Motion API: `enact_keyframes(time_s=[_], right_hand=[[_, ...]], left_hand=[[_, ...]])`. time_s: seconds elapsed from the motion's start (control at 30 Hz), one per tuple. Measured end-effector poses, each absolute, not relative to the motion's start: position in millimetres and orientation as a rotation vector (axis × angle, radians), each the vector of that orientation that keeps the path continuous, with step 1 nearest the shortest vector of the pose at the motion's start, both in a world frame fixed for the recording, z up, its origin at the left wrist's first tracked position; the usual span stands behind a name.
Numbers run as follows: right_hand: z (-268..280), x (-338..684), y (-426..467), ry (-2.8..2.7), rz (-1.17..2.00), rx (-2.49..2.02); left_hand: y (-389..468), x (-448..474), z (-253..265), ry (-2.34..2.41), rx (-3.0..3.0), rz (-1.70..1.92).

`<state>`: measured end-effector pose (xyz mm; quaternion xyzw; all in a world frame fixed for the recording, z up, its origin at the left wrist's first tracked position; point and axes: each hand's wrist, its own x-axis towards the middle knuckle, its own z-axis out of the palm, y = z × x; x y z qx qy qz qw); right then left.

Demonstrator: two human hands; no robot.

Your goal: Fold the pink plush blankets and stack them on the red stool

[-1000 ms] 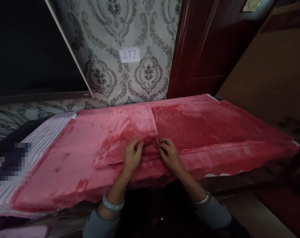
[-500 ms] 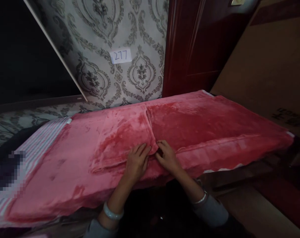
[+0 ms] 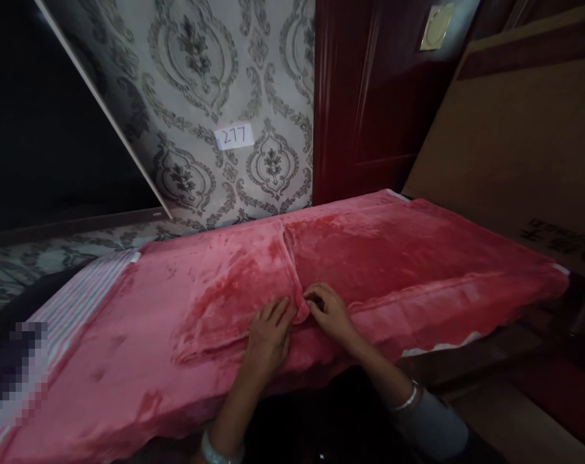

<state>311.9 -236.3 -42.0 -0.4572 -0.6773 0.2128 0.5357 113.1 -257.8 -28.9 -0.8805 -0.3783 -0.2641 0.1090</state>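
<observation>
A pinkish-red plush blanket [image 3: 360, 258] lies over a lighter pink plush cover [image 3: 128, 335], and the left part of the blanket is folded over on itself. On this folded part [image 3: 239, 290] rests my left hand [image 3: 272, 328], its fingers stretched out and lying on the pile near the front corner. My right hand [image 3: 328, 309] is closed at the fold's right edge, with thumb and forefinger pinching the corner of the hem. The undersides of both hands' fingertips are hidden.
A striped cloth [image 3: 87, 290] shows at the left end. Behind stand a patterned wall with a paper label [image 3: 234, 136], a dark screen [image 3: 60, 129] and a dark red door [image 3: 360, 96]. A large cardboard box [image 3: 524, 142] leans at the right.
The view has tilted up a little, so everything sits lower. My left fingers lie flatter on the fold; my right hand stays at the corner, slightly raised at the knuckles.
</observation>
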Motion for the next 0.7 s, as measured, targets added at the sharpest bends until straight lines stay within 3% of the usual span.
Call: enact_keyframes(time_s=[0.33, 0.7], right_hand=[[17.4, 320.3, -110.4, -1.183, 1.144, -1.193], [24.1, 281.6, -3.3, -1.199, 1.251, -1.343]], left_hand=[[-258.8, 114.0, -34.1, -1.156, -2.561, -0.696], [-250.6, 109.0, -52.1, -1.037, -2.379, -0.699]])
